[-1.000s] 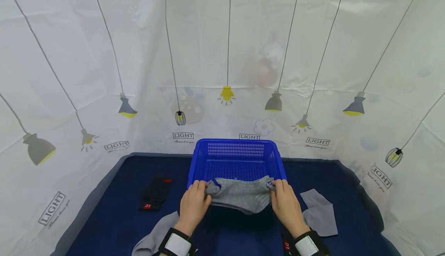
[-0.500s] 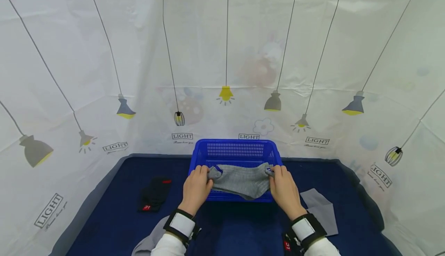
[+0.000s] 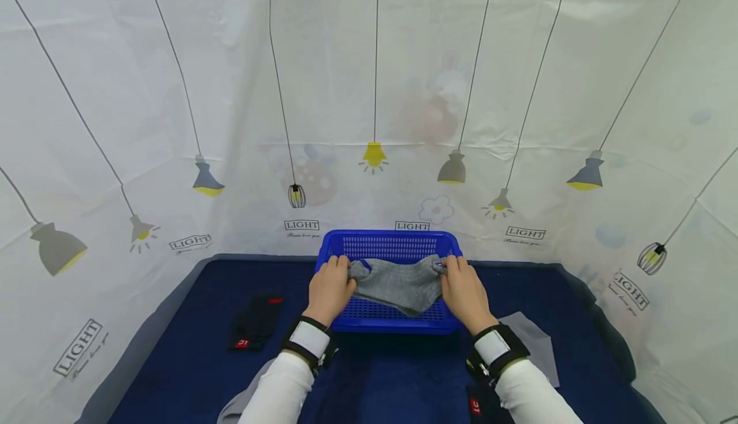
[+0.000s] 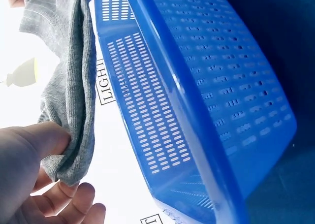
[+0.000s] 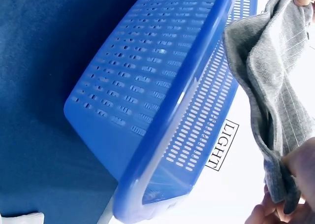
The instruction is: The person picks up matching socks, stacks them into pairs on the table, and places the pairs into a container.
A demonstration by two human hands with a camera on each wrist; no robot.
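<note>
A pair of grey socks (image 3: 398, 283) is stretched level between both hands over the blue plastic basket (image 3: 398, 328). My left hand (image 3: 330, 291) pinches one end, where a blue mark shows. The other end is pinched by my right hand (image 3: 464, 291). In the left wrist view, thumb and fingers grip the folded edge of the grey socks (image 4: 74, 86), above the basket's rim (image 4: 177, 86). From the right wrist, the grey socks (image 5: 268, 81) hang in two layers beside the basket's perforated wall (image 5: 142, 71).
Black socks (image 3: 254, 323) with red labels lie left on the dark blue cloth (image 3: 392, 379). A light grey sock (image 3: 533, 344) is at the right, partly behind the right arm. Another grey sock (image 3: 245, 398) and a black one (image 3: 483, 405) lie nearer the front. A white printed curtain (image 3: 369, 91) stands behind.
Both hands have moved forward, away from the body, carrying the grey socks from the basket's near edge to over its inside. The other socks have stayed put.
</note>
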